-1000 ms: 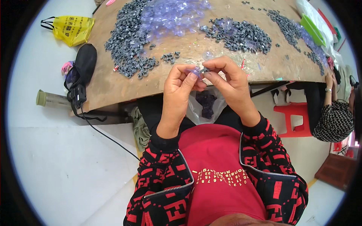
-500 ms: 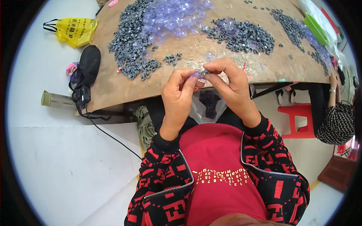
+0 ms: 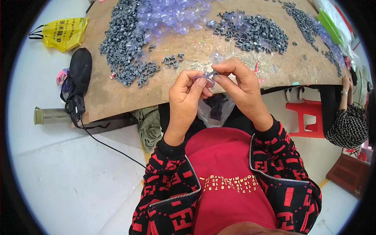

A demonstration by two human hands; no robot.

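Note:
Between the thumb and fingers of my left hand point(image 3: 185, 101) is a clear purplish suction cup point(image 3: 205, 81), its round face tilted. My right hand point(image 3: 243, 88) pinches a small dark grey plastic clip point(image 3: 213, 73), held against the cup's knob; my fingertips partly cover where they meet. Both hands are just over the table's near edge. Beyond them, a single clear suction cup point(image 3: 216, 57) lies on the wooden table point(image 3: 188, 84). A few grey clips point(image 3: 172, 60) lie beside the large heap of grey clips point(image 3: 123, 43), left of the suction cup pile point(image 3: 172, 17).
Another clip pile point(image 3: 254, 33) lies farther right. A plastic bag of dark pieces point(image 3: 216, 107) hangs below the table edge. A yellow bag point(image 3: 64, 34), black pouch point(image 3: 81, 70) and bottle point(image 3: 51, 116) are at left. A person point(image 3: 346, 125) sits right near a red stool point(image 3: 307, 117).
The suction cup has turned so more of its round face shows, with the clip still against its knob. The view has shifted slightly, moving the table things leftward.

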